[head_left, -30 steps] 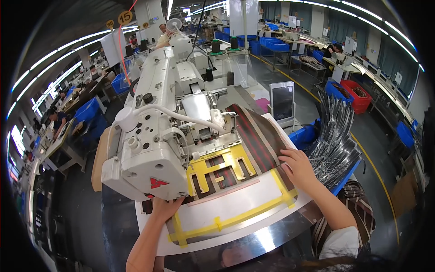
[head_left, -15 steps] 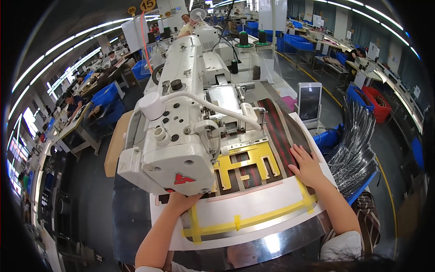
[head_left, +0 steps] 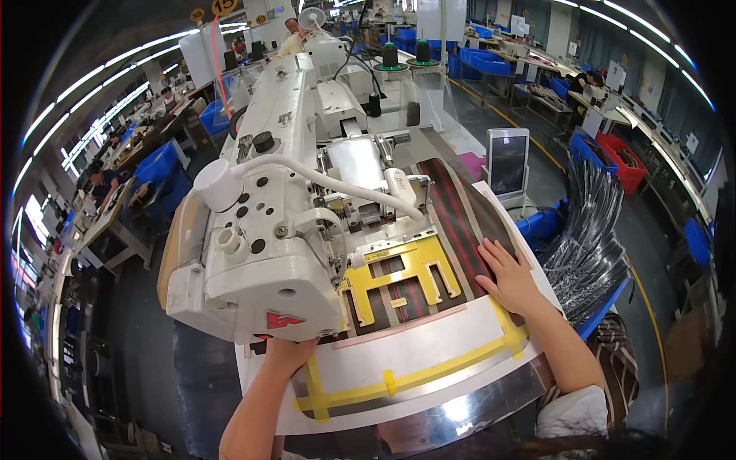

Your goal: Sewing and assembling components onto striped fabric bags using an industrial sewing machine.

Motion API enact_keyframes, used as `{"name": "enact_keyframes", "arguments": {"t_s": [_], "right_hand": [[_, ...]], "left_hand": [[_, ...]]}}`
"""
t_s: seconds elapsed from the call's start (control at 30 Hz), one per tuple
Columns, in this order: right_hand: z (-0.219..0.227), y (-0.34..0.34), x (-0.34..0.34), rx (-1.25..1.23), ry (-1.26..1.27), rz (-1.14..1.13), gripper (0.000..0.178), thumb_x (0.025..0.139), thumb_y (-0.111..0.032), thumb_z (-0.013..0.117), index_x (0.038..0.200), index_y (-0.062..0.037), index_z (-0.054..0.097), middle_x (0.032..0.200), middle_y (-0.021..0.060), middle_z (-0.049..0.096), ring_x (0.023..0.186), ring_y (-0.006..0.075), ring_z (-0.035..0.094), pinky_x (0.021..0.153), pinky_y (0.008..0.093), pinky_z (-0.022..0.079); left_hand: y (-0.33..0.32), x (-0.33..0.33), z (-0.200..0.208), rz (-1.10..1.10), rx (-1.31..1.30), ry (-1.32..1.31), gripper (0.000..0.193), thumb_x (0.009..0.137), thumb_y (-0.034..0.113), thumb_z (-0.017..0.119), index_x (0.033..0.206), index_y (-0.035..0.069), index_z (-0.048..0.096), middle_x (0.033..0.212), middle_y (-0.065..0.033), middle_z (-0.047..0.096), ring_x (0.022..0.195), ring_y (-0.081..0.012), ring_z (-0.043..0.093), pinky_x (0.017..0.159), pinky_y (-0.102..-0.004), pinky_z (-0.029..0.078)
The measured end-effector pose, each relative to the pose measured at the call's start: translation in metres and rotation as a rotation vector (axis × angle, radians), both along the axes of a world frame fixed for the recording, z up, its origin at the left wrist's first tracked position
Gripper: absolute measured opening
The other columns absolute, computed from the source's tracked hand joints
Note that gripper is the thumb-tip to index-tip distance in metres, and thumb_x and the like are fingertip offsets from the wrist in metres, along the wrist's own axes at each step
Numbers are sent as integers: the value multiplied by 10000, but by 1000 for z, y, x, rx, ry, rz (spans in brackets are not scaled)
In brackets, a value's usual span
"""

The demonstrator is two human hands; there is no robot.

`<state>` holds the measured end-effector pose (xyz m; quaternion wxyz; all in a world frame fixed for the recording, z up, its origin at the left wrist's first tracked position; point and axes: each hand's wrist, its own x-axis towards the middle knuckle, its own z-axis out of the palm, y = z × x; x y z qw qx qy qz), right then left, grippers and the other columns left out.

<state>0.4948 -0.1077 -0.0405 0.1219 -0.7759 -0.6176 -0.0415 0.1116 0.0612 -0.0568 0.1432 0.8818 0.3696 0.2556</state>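
Note:
A white industrial sewing machine stands in front of me, its head over the left of the work. Beneath its yellow clamp plate lies a brown fabric panel with dark and red stripes. My right hand rests flat on the panel's right side, fingers spread. My left hand reaches under the machine head at the panel's left edge; its fingers are hidden there. A white sheet with yellow tape lies along the near side, between my forearms.
A small screen stands beyond my right hand. To the right, a bundle of dark glossy strips fills a blue bin. Green-based thread cones stand behind the machine. Striped fabric hangs near my right elbow.
The whole view has shifted slightly, so the machine and panel sit further left in it. Both hands keep their places on the work, with no clear movement against the panel.

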Motion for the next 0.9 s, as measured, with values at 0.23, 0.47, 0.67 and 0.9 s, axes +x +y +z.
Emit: {"name": "enact_keyframes", "arguments": {"t_s": [0.23,0.47,0.67,0.9], "right_hand": [[1,-1,-2,-8,-3,-8,629,855,-438,519,1356,-87,371,1441,100,313,1335,254,281,1027,488,218],[0,2,-2,7,4,-1,682,832,-501,523,1352,-82,384,1435,105,325,1334,252,284,1030,476,206],[0,2,0,10,-22,-5,686,830,-503,525,1350,-78,385,1432,111,328,1328,254,294,1024,470,212],[4,-1,-2,-50,31,-37,684,827,-483,542,1356,-83,375,1450,96,297,1353,253,246,1050,528,188]], "left_hand": [[0,-1,0,-14,66,33,223,779,224,646,921,52,635,885,-127,642,843,-320,600,721,-398,474],[0,-5,-7,-128,395,196,233,738,254,705,865,68,644,875,-81,627,796,-299,604,653,-420,490],[2,-4,-6,-157,496,203,217,733,226,709,856,61,638,872,-77,613,800,-294,599,645,-425,489],[-7,3,7,-128,433,125,282,731,247,717,900,46,616,866,-84,617,777,-319,603,662,-438,487]]}}
